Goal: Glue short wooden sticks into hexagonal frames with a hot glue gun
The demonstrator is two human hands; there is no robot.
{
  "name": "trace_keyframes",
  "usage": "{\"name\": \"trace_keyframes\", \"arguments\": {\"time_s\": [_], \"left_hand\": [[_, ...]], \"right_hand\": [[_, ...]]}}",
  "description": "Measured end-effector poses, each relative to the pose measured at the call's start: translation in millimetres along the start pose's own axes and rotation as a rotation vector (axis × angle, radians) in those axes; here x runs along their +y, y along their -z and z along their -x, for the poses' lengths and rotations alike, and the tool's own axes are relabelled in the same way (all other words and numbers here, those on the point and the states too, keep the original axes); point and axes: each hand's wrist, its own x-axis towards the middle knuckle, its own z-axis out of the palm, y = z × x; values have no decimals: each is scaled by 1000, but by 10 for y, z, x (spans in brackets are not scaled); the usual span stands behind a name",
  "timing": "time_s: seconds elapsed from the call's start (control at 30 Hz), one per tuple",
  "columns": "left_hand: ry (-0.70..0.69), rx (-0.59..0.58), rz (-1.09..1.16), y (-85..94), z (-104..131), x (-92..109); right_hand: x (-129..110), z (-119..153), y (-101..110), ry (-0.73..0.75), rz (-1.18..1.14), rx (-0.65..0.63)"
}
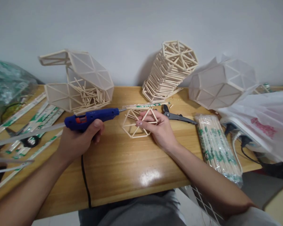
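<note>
Blue glue gun: gripped in the left hand, fingers closed round its handle. Right hand: fingers clamped on the wooden-stick frame, held just above the counter. Beyond, toward the wall: stick tower.

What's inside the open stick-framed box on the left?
A loose heap of short wooden sticks lies in the open box. Its pale side panel hides the part behind, and the bottommost sticks are covered.
</note>
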Motion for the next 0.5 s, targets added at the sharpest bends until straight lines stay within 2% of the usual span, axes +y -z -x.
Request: {"name": "trace_keyframes", "arguments": {"time_s": [0.5], "left_hand": [[-66, -101, -132, 80, -9, -71]], "right_hand": [[-15, 19, -10, -12, 62, 27]]}}
